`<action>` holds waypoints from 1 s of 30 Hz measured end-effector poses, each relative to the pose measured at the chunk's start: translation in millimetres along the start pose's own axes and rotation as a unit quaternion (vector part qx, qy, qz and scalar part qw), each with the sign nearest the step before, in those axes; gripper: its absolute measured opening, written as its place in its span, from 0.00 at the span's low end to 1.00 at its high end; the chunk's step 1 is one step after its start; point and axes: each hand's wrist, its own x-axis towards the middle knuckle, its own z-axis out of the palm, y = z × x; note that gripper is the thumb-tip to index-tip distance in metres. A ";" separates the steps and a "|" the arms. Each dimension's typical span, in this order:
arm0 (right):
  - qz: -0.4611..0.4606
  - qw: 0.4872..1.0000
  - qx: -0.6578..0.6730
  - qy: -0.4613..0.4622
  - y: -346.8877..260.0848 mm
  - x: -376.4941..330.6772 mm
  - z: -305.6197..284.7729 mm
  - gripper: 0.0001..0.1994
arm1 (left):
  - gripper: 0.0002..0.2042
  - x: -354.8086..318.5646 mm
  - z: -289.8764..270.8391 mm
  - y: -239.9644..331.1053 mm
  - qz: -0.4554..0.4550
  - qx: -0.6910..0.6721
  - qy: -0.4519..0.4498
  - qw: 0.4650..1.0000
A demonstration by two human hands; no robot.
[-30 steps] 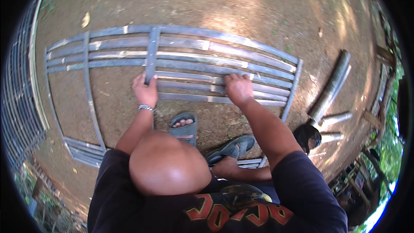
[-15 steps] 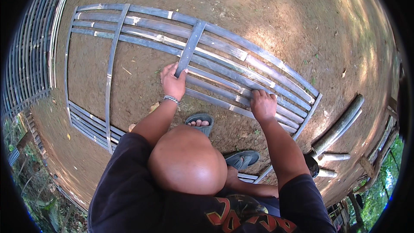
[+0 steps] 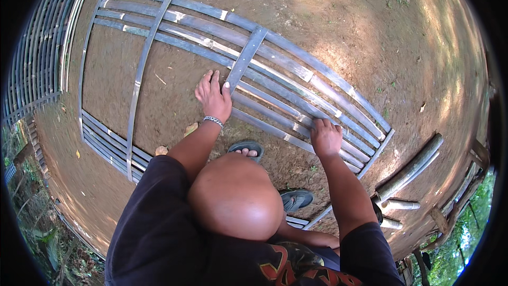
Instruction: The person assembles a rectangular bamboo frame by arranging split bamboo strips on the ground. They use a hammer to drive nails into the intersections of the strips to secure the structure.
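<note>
Landmark: I took the grey split-bamboo slat panel [image 3: 275,85] on the dirt.
Left hand [image 3: 213,95]: spread flat beside its crosspiece [image 3: 244,58].
Right hand [image 3: 326,137]: fingers curled over near slats, lower right.

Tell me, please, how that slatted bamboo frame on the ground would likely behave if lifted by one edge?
The bamboo frame would probably flex and sag, since its slats are long and thin. It likely feels light for its span. Lying flat on the dirt, it should not roll.
</note>
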 end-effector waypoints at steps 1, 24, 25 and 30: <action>0.001 1.000 0.003 -0.002 -0.6 0.0 0.0 0.11 | 0.26 1.2 1.6 -0.1 -0.004 0.007 0.004 1.000; -0.103 0.989 0.025 -0.105 -87.6 45.1 -33.8 0.27 | 0.13 5.4 -4.7 2.9 0.006 -0.018 -0.021 1.000; -0.124 0.985 0.013 -0.118 -99.3 50.6 -39.9 0.28 | 0.13 5.5 -3.6 4.2 0.005 -0.021 -0.021 1.000; -0.130 0.969 -0.056 -0.201 -138.7 63.6 -45.1 0.32 | 0.13 6.0 -6.0 5.2 0.011 -0.022 -0.021 0.999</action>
